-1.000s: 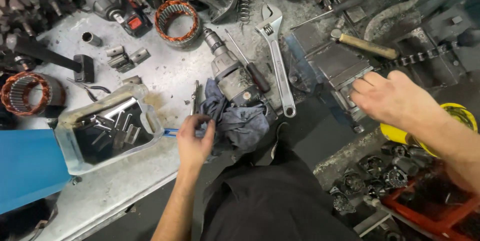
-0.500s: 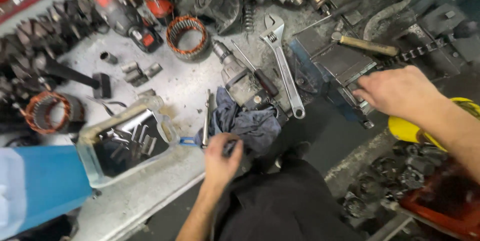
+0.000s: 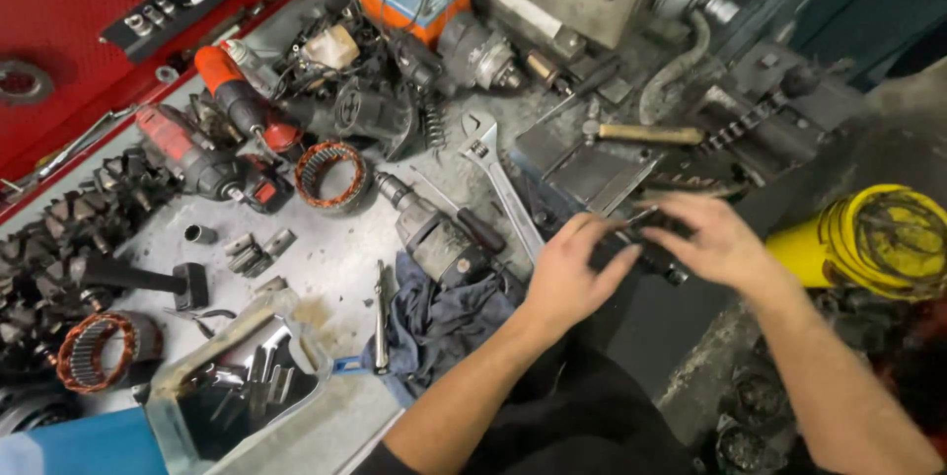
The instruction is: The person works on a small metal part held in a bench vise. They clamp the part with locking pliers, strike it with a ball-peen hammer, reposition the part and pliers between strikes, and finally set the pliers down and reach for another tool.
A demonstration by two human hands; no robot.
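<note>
Hands meet at the bench's right edge, left hand (image 3: 567,273) and right hand (image 3: 715,243) gripping a small dark part (image 3: 646,238) over the vise (image 3: 582,174), wrench (image 3: 498,179) lying untouched.

Your surface (image 3: 335,268) is a grey, grimy metal top, crowded from edge to edge. Near its middle lies an adjustable wrench (image 3: 498,179), and just left of it a grey drill (image 3: 434,233) rests partly on a dark blue rag (image 3: 444,322). A copper-wound ring (image 3: 330,174) sits beside two red power tools (image 3: 212,140). A second wound ring (image 3: 99,352) lies at your far left. A clear plastic tray (image 3: 237,386) of small metal parts sits at the near edge, with a hammer (image 3: 641,133) farther back by the vise.
</note>
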